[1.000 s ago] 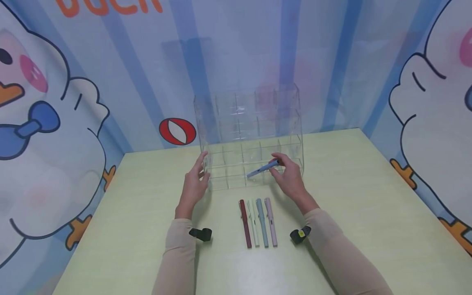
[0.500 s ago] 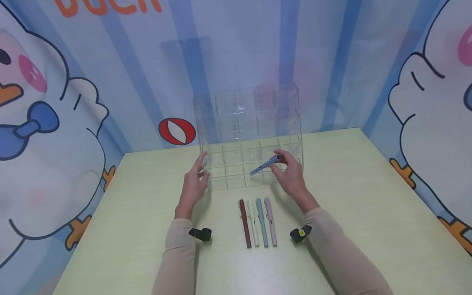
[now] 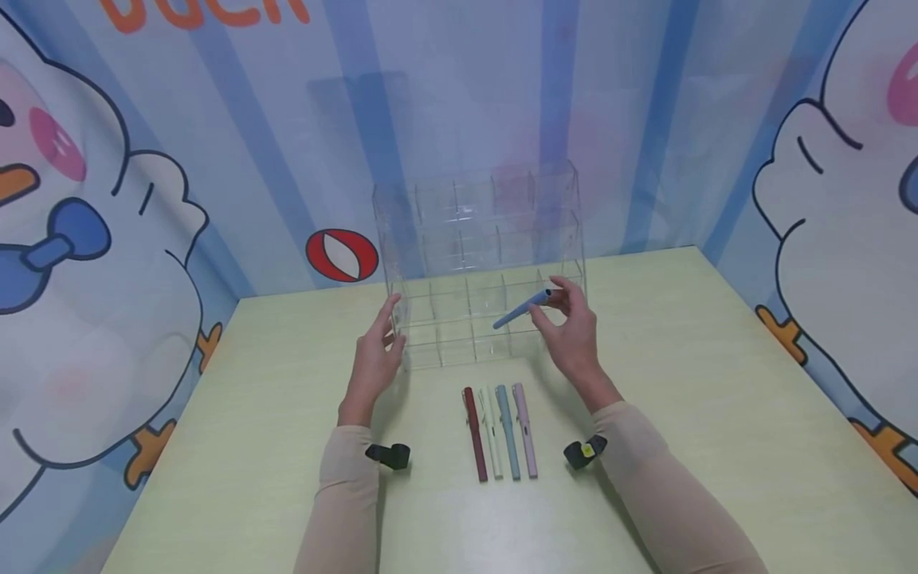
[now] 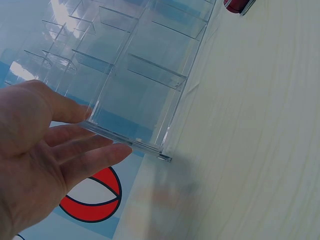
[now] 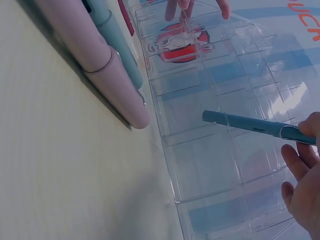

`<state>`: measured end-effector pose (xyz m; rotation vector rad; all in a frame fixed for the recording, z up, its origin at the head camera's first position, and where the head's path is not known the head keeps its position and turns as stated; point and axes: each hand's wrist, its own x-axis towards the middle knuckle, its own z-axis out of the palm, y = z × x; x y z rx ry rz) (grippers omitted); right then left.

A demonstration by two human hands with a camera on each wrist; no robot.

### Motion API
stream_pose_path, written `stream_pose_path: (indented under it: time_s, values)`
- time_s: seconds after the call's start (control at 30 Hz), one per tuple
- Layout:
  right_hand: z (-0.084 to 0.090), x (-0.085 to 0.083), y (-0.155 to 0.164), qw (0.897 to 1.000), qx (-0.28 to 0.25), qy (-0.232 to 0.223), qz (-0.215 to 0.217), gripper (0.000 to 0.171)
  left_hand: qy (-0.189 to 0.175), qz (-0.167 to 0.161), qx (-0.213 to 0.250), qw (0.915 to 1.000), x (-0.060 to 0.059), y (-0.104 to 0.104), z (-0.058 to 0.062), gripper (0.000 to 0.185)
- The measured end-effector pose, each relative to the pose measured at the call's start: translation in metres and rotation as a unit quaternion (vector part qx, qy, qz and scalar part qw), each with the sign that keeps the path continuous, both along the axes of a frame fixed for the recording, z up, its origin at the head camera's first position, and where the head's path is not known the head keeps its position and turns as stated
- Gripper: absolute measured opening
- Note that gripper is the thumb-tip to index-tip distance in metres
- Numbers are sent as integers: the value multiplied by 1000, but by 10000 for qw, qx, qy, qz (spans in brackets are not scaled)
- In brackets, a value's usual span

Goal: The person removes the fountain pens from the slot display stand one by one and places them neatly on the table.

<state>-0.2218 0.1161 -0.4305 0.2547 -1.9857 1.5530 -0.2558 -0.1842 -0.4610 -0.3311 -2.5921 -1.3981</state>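
A clear tiered organizer (image 3: 452, 307) with several compartments stands on the table. My left hand (image 3: 375, 363) grips its left side wall; in the left wrist view the thumb lies at the wall's edge and the fingers (image 4: 95, 162) are on the outside. My right hand (image 3: 574, 335) pinches a blue pen (image 3: 522, 309) by its capped end. This pen slants down to the left over the organizer's lower front rows. In front of the organizer lie a dark red pen (image 3: 475, 434), a pale green pen (image 3: 492, 434), a grey-blue pen (image 3: 508, 434) and a lilac pen (image 3: 526, 430), side by side.
The pale table (image 3: 287, 446) ends at the back against a blue striped backdrop (image 3: 473, 96) with printed ducks and a red-and-white ball (image 3: 342, 255). A black wrist camera (image 3: 390, 456) sits on the left sleeve, another wrist camera (image 3: 584, 452) on the right.
My right hand has moved slightly up and to the right with the blue pen, lifting it a little. The left hand stays on the organizer, and the row of pens has not moved.
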Motion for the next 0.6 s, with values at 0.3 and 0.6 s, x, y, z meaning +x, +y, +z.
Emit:
stream_pose_path:
  time_s: [0.3,0.6]
  values:
    - [19,12,-2,9986,-497,158,-88,51,-30,-32,27,10000,1,1,2,74]
    - [23,11,3,9945,-918,468,-189,49,-49,-16,-4,10000,0,0,1,74]
